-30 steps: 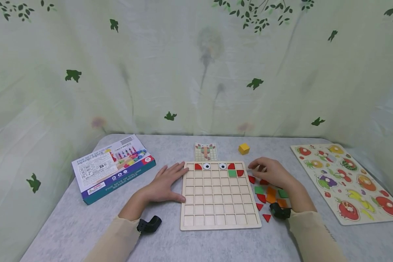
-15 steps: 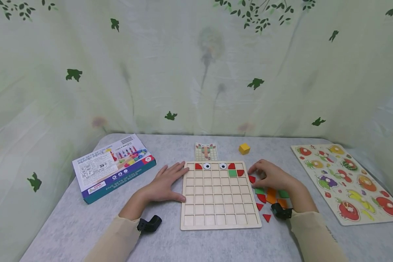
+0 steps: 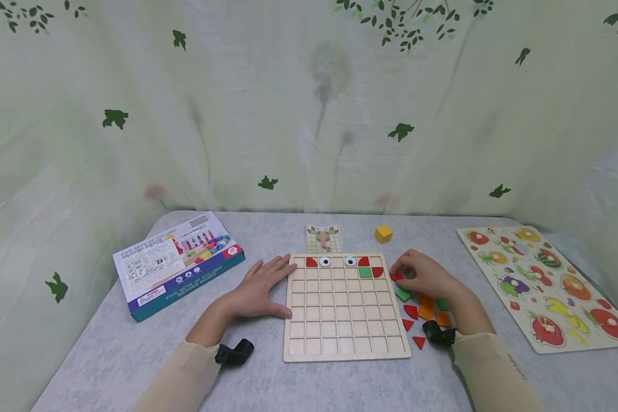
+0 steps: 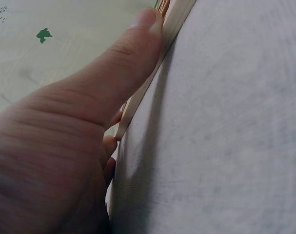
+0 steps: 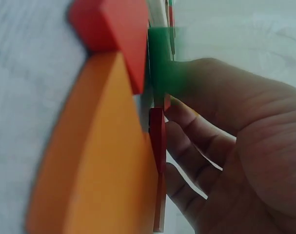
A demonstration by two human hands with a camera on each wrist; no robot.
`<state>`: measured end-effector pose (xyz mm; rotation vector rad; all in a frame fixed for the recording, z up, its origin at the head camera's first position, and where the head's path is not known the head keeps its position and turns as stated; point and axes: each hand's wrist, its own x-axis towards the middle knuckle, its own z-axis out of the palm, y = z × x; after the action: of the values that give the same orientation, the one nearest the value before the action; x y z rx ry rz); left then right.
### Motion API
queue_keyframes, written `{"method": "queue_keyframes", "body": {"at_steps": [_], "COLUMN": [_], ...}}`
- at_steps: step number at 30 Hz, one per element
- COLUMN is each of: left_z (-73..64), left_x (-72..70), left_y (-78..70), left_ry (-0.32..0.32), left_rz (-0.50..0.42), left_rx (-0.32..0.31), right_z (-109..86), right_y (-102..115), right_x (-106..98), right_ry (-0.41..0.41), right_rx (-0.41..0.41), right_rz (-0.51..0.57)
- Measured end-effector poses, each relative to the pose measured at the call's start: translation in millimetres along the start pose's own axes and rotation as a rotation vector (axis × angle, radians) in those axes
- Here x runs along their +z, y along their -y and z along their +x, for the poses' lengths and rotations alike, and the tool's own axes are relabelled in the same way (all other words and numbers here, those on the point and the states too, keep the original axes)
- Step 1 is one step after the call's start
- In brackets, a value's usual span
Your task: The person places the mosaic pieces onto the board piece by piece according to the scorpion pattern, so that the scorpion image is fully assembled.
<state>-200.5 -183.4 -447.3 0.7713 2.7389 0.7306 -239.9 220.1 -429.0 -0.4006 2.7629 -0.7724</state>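
Note:
My left hand (image 3: 260, 290) rests against the left edge of the wooden grid board (image 3: 346, 306), fingers spread and straight. In the left wrist view its thumb (image 4: 130, 56) lies along the board's side. At the board's upper right, my right hand (image 3: 426, 273) pinches a small red tile (image 3: 396, 277) between thumb and fingertips, partly covering it. A green tile (image 3: 403, 294) lies just below the thumb. Round eye tiles (image 3: 325, 261), red quarter-circle tiles and a green square tile (image 3: 365, 273) sit in the board's upper cells.
Loose orange tiles (image 3: 426, 307) and red triangles (image 3: 419, 342) lie right of the board. A pattern card (image 3: 324, 239) and a yellow block (image 3: 383, 233) stand behind it. A boxed toy (image 3: 177, 263) is at left, a fruit puzzle board (image 3: 551, 286) at right.
My right hand has curled its fingers and closed on the red tile, which has shifted slightly away from me. The nearby green tile has turned and slid left. My left hand stays put.

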Motion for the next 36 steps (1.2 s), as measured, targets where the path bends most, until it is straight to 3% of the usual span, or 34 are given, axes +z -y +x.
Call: {"method": "queue_keyframes", "body": {"at_steps": [12,19,24,36], "left_z": [-0.3,0.1,-0.3,-0.5], "left_x": [0.0,0.5,-0.5,-1.1], "left_y": [0.2,0.1,-0.4,-0.3], "left_ry": [0.0,0.001,0.007,0.015], "left_rz": [0.004,0.009,0.012,0.01], "left_rx": [0.0,-0.001,-0.005,-0.009], "right_z": [-3.0,-3.0,-3.2,-4.4], "right_y": [2,0,1,18], "right_x": [-3,-7,-7,-11], "right_ry": [-0.009,-0.056,-0.084,-0.157], "right_rx": [0.059,0.038,0.057,-0.031], "right_rz": [0.073,0.071,0.133,0.158]}}
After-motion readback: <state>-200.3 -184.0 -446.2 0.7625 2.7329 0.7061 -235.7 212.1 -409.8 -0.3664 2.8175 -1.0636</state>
